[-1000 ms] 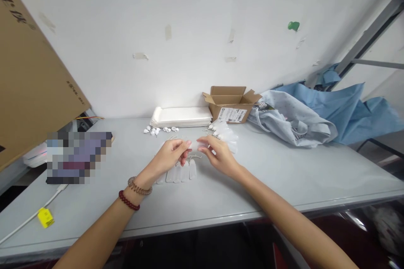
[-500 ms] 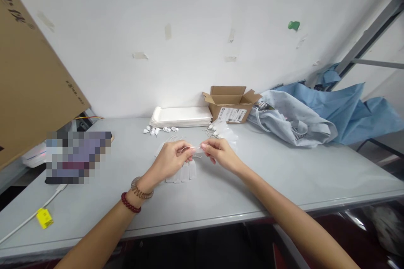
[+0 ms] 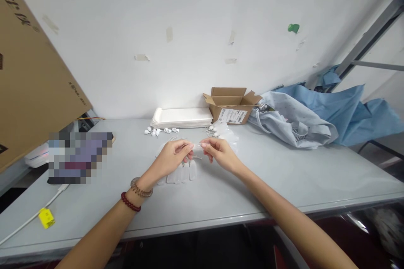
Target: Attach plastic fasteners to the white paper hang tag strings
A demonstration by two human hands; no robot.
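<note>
My left hand (image 3: 175, 157) is closed in a pinch above the table. Facing it, my right hand (image 3: 220, 152) also pinches with thumb and forefinger, a small gap between the two. A thin white cord (image 3: 199, 145) shows at the fingertips; most of it is hidden or too fine to follow. Under my left hand, several translucent flat tags (image 3: 185, 173) lie side by side with short cords at their tops. More clear tags with white cords (image 3: 224, 131) are heaped behind my right hand. Several small white cap-like pieces (image 3: 155, 132) lie farther back on the left.
Against the wall stand a stack of white flat packs (image 3: 184, 117) and an open cardboard box (image 3: 232, 111). A pale blue cloth bag (image 3: 293, 119) lies to the right. At left are a blurred-out device (image 3: 80, 157), a white cable (image 3: 27, 222) with a yellow tag, and a large carton (image 3: 34, 75).
The cord loop seen over my left fingers is no longer visible there. My left fingertips have drawn slightly closer together; both hands stay in nearly the same place. The view has shifted slightly.
</note>
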